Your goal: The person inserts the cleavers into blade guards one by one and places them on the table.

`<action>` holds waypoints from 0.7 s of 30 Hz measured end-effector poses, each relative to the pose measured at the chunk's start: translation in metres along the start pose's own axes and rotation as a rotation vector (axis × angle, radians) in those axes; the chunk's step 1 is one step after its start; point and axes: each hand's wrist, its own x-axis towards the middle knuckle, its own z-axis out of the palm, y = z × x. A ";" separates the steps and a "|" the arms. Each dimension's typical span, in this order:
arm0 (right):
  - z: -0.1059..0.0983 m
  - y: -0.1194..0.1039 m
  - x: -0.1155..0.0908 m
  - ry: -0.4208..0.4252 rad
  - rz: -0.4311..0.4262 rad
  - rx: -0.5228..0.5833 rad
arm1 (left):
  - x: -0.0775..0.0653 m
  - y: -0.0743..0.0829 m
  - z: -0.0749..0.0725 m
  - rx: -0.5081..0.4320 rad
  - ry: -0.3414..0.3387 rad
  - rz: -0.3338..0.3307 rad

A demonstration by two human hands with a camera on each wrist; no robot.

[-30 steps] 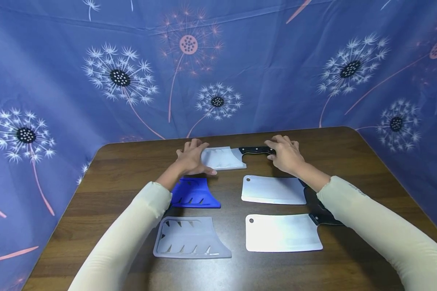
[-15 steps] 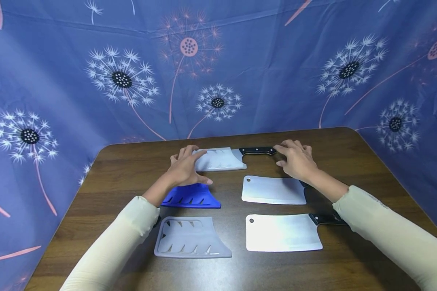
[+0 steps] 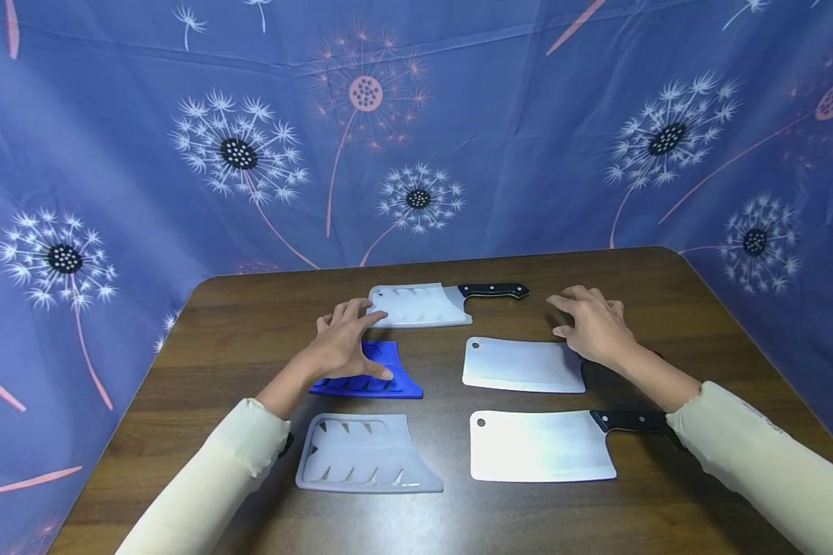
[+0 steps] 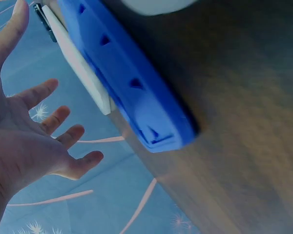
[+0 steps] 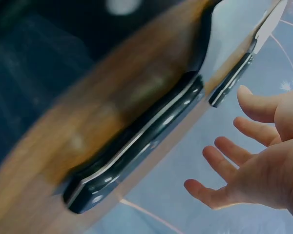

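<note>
My left hand [image 3: 343, 344] hovers, fingers spread, over the blue blade guard [image 3: 404, 378] and covers part of it. In the left wrist view, that hand [image 4: 31, 129] holds nothing. At the back lies a cleaver in a white blade guard [image 3: 419, 307], its black handle [image 3: 493, 290] pointing right. My right hand [image 3: 593, 325], fingers relaxed, hangs above the handle of the middle bare cleaver [image 3: 517, 365], hiding most of that handle. The right wrist view shows this black riveted handle [image 5: 141, 141] apart from the hand [image 5: 259, 156].
Nearest me on the wooden table [image 3: 201, 385] lie a grey blade guard [image 3: 357, 455] at left and another bare cleaver [image 3: 537, 447] at right. Its handle end is partly behind the right sleeve [image 3: 757, 455]. A blue dandelion-print cloth [image 3: 527, 154] hangs behind the table.
Both hands have drawn back from the sheathed cleaver at the back. The left moved nearer me over the blue guard; the right moved right and nearer. The knives and guards stay put.
</note>
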 end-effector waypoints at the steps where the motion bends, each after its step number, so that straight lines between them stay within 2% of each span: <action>1: 0.000 0.002 -0.002 -0.001 0.006 -0.002 | -0.003 -0.001 0.001 -0.002 -0.002 0.001; 7: -0.004 0.016 -0.014 -0.017 0.041 0.001 | -0.017 -0.010 0.006 -0.003 0.010 0.025; 11: -0.007 0.023 -0.023 -0.059 0.066 0.012 | -0.024 -0.014 0.010 0.001 0.009 0.041; 21: -0.010 0.038 -0.032 -0.177 0.113 0.002 | -0.031 -0.019 0.016 -0.004 -0.062 0.006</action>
